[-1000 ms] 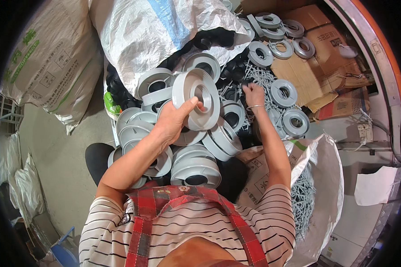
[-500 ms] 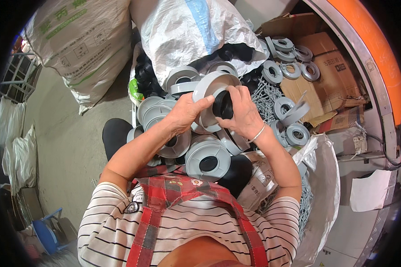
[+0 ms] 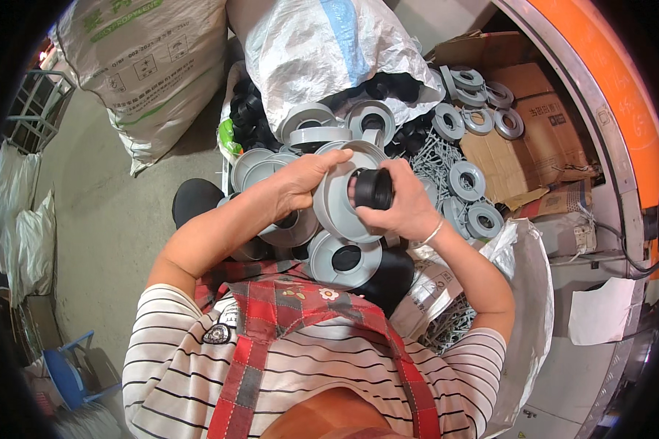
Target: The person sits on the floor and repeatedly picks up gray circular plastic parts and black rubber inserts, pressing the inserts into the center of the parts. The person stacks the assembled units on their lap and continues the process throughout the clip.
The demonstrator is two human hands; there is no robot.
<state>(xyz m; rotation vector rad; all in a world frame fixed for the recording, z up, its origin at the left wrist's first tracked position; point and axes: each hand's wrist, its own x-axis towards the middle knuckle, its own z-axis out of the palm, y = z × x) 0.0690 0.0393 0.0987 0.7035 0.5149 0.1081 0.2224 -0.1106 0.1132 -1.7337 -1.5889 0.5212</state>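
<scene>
Chest-high in front of me, my left hand [image 3: 309, 178] grips the rim of a grey round plastic flange [image 3: 337, 212], thumb along its upper edge. My right hand [image 3: 406, 201] pinches a short black ribbed sleeve [image 3: 374, 189] at the flange's middle opening. Whether the sleeve sits inside the opening or just against it I cannot tell. Below them, another grey flange [image 3: 357, 274] with a dark centre rests by my lap, and more grey flanges [image 3: 260, 173] are stacked to the left.
Beyond my hands a white woven sack [image 3: 300, 62] spills black sleeves [image 3: 249, 110]. Grey rings [image 3: 466, 181] lie on a heap of long grey screw-like pieces [image 3: 436, 157] and on cardboard [image 3: 534, 139] at right. A big sack [image 3: 150, 80] stands far left, a blue stool [image 3: 69, 377] near left.
The flange has come closer to me and turned its face more upward. My right hand has shifted with the black sleeve, which now shows its side. A ring piece at right no longer stands upright.
</scene>
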